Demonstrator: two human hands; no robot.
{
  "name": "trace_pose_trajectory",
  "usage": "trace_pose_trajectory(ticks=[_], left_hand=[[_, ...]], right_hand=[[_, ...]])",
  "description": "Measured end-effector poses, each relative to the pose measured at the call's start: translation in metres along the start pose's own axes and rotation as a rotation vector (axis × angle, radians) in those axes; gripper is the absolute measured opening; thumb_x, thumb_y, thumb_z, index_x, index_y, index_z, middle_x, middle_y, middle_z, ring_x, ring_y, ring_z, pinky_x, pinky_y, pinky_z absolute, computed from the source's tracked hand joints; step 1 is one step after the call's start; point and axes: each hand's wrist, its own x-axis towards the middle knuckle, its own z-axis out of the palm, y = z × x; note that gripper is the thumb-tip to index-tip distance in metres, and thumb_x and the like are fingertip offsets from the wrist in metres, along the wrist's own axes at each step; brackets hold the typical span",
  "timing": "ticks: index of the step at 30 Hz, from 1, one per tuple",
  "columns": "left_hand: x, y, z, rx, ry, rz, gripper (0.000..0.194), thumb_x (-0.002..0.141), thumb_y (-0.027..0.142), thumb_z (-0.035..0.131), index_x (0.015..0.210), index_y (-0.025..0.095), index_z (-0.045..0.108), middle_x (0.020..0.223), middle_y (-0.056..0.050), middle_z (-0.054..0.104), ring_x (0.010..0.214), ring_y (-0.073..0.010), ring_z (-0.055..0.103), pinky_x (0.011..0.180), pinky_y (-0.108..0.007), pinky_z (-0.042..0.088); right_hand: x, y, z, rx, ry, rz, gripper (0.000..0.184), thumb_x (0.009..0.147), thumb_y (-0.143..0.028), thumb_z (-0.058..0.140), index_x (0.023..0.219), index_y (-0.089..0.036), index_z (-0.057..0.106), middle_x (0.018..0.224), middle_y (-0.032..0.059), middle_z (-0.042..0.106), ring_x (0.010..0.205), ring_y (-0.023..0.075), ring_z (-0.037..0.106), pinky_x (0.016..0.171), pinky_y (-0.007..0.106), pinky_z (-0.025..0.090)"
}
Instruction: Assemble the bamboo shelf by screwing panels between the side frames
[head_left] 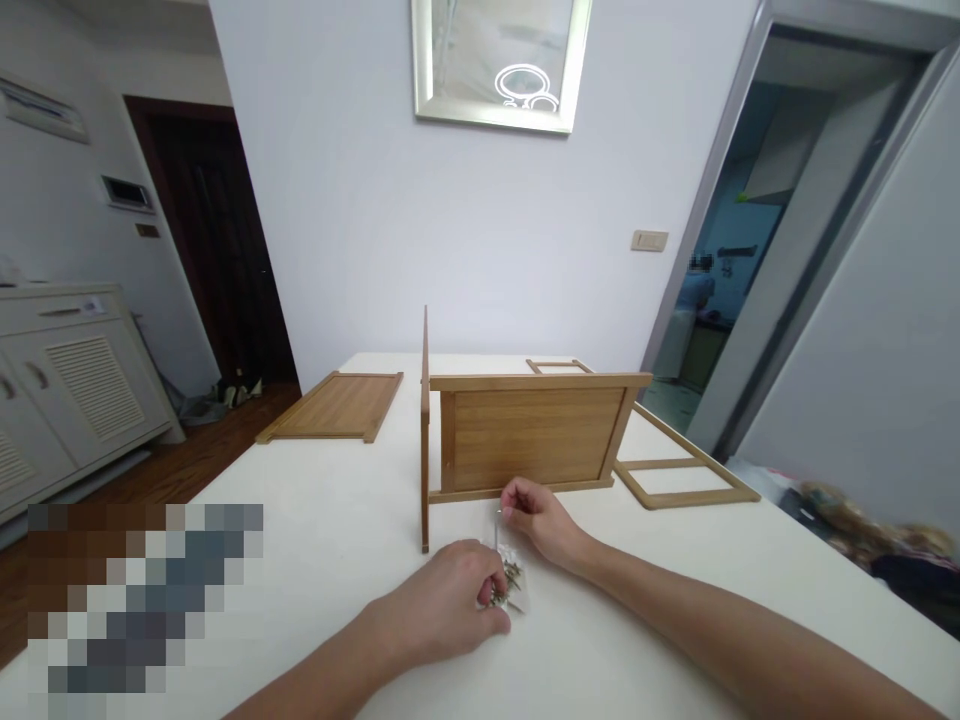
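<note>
A small clear bag of screws (513,580) lies on the white table (300,600). My left hand (454,600) rests over its left side with curled fingers at the screws; what they grip is hidden. My right hand (544,522) pinches a thin metal hex key (496,530) upright by its top end, just behind the bag. Right behind this hand stands a framed wooden panel (532,435) on its long edge. A second panel, seen edge-on, is the upright board (425,440) at its left end, where the two meet at a corner.
A flat wooden panel (337,405) lies at the back left of the table. An open wooden frame (675,482) lies at the right, with another thin frame (559,364) partly showing behind the standing panel. A blurred patch hides the front left. A person (697,290) is beyond the doorway.
</note>
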Motion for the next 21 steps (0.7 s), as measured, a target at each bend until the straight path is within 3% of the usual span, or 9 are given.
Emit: trace_pose_trajectory(ticks=[5,9,14,21], left_hand=[[0.001,-0.006,-0.007,-0.136,-0.017,-0.068,0.023,0.073,0.038,0.065,0.084,0.019,0.066,0.072,0.001,0.064,0.065,-0.0141,0.057,0.06,-0.022,0.04],[0.007,-0.016,-0.01,-0.116,0.127,-0.138,0.026,0.086,0.035,0.047,0.074,0.017,0.06,0.066,0.001,0.061,0.06,-0.0127,0.053,0.056,-0.023,0.036],[0.01,-0.014,-0.005,-0.1,0.239,-0.162,0.029,0.094,0.034,0.034,0.081,0.019,0.057,0.073,-0.001,0.063,0.067,-0.015,0.056,0.064,-0.026,0.037],[0.014,-0.015,0.008,-0.16,0.252,-0.197,0.021,0.086,0.032,0.045,0.073,0.02,0.056,0.063,0.002,0.057,0.059,-0.0129,0.051,0.057,-0.024,0.034]], right_hand=[[-0.004,0.001,0.007,0.106,0.027,-0.03,0.011,0.077,-0.026,0.062,0.078,-0.02,0.053,0.067,-0.0041,0.048,0.064,0.0121,0.041,0.058,0.025,0.034],[-0.008,0.0,0.005,0.037,0.06,-0.08,0.011,0.08,-0.026,0.061,0.081,-0.021,0.052,0.071,-0.0026,0.05,0.068,0.0133,0.045,0.063,0.026,0.038],[-0.017,-0.005,0.005,-0.145,0.044,-0.193,0.006,0.087,-0.025,0.052,0.083,-0.021,0.051,0.075,-0.0006,0.054,0.07,0.0141,0.049,0.065,0.026,0.042],[-0.024,-0.008,0.008,-0.285,-0.024,-0.343,0.008,0.09,-0.024,0.049,0.083,-0.021,0.052,0.077,0.0014,0.057,0.072,0.0142,0.054,0.062,0.024,0.044]])
